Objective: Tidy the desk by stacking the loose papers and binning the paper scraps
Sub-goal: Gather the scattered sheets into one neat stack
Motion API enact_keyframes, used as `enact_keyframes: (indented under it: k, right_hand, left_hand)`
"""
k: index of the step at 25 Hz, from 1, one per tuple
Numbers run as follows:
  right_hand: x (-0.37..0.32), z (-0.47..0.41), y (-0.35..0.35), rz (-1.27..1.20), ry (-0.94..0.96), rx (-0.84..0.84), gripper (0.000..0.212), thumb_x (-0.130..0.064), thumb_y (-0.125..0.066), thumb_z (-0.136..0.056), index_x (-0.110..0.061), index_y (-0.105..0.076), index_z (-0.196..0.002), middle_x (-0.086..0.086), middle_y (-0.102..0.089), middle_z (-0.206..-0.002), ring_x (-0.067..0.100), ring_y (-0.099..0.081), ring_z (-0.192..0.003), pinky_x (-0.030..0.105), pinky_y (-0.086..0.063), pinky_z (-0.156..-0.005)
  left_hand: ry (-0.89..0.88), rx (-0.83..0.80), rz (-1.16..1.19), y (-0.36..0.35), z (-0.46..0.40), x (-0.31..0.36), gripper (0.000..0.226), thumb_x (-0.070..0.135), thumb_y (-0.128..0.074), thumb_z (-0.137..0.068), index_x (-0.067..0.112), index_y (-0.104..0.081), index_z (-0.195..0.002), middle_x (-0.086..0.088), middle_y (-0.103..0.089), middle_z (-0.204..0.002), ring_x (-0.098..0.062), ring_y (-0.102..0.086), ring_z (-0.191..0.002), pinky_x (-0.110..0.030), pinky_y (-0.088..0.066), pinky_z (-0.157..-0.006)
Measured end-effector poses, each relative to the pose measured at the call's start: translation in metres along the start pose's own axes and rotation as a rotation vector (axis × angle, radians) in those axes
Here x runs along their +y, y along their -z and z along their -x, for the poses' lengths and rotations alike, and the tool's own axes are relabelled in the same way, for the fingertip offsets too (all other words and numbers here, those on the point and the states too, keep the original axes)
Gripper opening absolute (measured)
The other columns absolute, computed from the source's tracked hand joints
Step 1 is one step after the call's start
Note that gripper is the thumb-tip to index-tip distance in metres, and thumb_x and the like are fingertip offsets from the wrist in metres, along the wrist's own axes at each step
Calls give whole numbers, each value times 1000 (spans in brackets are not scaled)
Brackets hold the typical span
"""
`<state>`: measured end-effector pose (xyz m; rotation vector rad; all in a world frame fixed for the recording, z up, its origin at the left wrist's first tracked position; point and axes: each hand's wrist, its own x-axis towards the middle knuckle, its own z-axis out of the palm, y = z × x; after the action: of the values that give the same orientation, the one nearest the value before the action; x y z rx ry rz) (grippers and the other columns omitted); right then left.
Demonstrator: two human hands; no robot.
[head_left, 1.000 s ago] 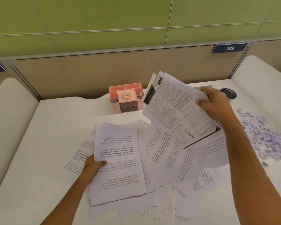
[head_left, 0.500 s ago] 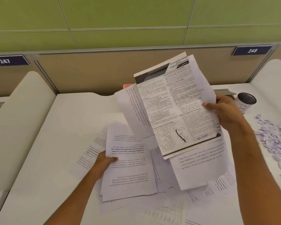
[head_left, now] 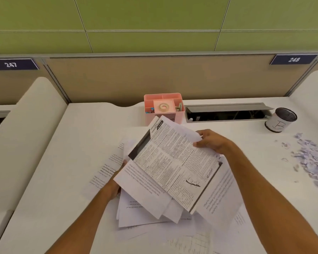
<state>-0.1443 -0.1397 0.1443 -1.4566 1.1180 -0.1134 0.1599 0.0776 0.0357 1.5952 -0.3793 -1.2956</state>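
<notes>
Sprawling across the near edge of the white desk (head_left: 77, 143), loose printed sheets (head_left: 154, 233) lie overlapping and askew, one at the very front showing a faint grid or chart. Above them, a person's two bare forearms reach in from the bottom of the view. The left hand (head_left: 116, 182) is mostly hidden under a held bundle of papers (head_left: 173, 169); only a fingertip shows at the bundle's left edge, and the hand appears to support the sheets from beneath, though its grasp cannot be made out. The right hand (head_left: 212, 142) pinches the bundle's upper right corner between thumb and curled fingers. The top page of the bundle is tilted, densely printed in columns with a dark border strip. More pages (head_left: 110, 167) poke out on the desk to the left of the bundle. At the right side of the desk, a heap of pale lilac paper scraps (head_left: 312, 162) is scattered, well apart from the sheets. Farther back stand a pink desk organiser (head_left: 163, 107) holding a roll of tape, an open cable tray (head_left: 226, 112), and a small white bin (head_left: 281, 120) with a dark rim near the scraps. Behind runs a tan partition (head_left: 154, 77) bearing plates numbered 247 and 248, below a green wall.
</notes>
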Motion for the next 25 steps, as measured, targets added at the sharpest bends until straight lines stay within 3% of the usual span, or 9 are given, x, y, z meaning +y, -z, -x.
enact_keyframes:
  k: [2,3,5,7,11,16,19,22,25]
  right_hand:
    - [3,-11,-11,57,-3,-5,29,-4,-69,-83,-6,-65,-112,16,-72,-107,31,-73,-89,49,-59,-79]
    - [4,-15,-15,88,4,4,29,-4,-69,-83,-6,-65,-112,15,-72,-107,30,-73,-89,47,-60,-78]
    - [4,-22,-23,136,25,28,27,-6,-69,-84,-7,-66,-111,14,-71,-107,28,-73,-89,43,-60,-77]
    - [5,-27,-30,147,45,59,25,-8,-68,-86,-8,-67,-111,13,-72,-105,27,-73,-87,41,-60,-76]
    - [9,-33,-36,164,48,191,17,-14,-64,-89,-9,-67,-106,11,-72,-101,24,-72,-84,41,-59,-80]
    - [13,-31,-32,175,30,362,13,-20,-61,-92,-13,-68,-101,10,-73,-94,26,-72,-80,45,-60,-78]
    - [13,-24,-21,179,38,537,13,-20,-58,-92,-11,-66,-99,12,-71,-94,27,-70,-80,46,-59,-79]
    - [8,-7,-1,156,68,704,23,-19,-56,-92,-11,-64,-113,8,-69,-100,28,-67,-86,45,-57,-83]
    - [-1,14,28,173,106,894,23,-21,-57,-88,-12,-65,-108,8,-66,-96,30,-63,-89,42,-53,-84]
  left_hand:
    - [61,-69,23,3,-4,-1,47,58,-52,-89,28,-55,-125,-8,-69,-115,-24,-66,-105,-40,-56,-85]
    - [116,-98,16,4,-4,0,50,61,-55,-85,27,-57,-122,-8,-70,-114,-27,-66,-107,-43,-55,-89]
    - [183,-182,-46,8,-2,0,64,62,-75,-66,20,-65,-113,-10,-73,-109,-30,-68,-102,-42,-55,-86]
    - [172,-237,-153,14,-2,-4,75,44,-92,-47,14,-67,-112,-12,-73,-110,-30,-70,-98,-42,-57,-80]
    - [162,-174,-204,18,-5,-11,50,11,-83,-71,9,-65,-117,-11,-73,-108,-33,-68,-102,-57,-52,-91]
    - [188,-176,-178,16,-3,-11,39,6,-78,-78,12,-66,-115,-10,-74,-107,-33,-67,-105,-59,-49,-95]
    - [183,-174,-158,17,-1,-12,49,8,-81,-69,11,-66,-116,-9,-74,-108,-32,-67,-106,-56,-49,-96]
    - [182,-161,-151,17,0,-13,40,3,-77,-78,10,-65,-116,-10,-74,-108,-32,-67,-105,-54,-50,-94]
    - [186,-157,-155,18,-1,-14,35,3,-75,-80,12,-66,-113,-10,-74,-108,-32,-67,-104,-55,-50,-94]
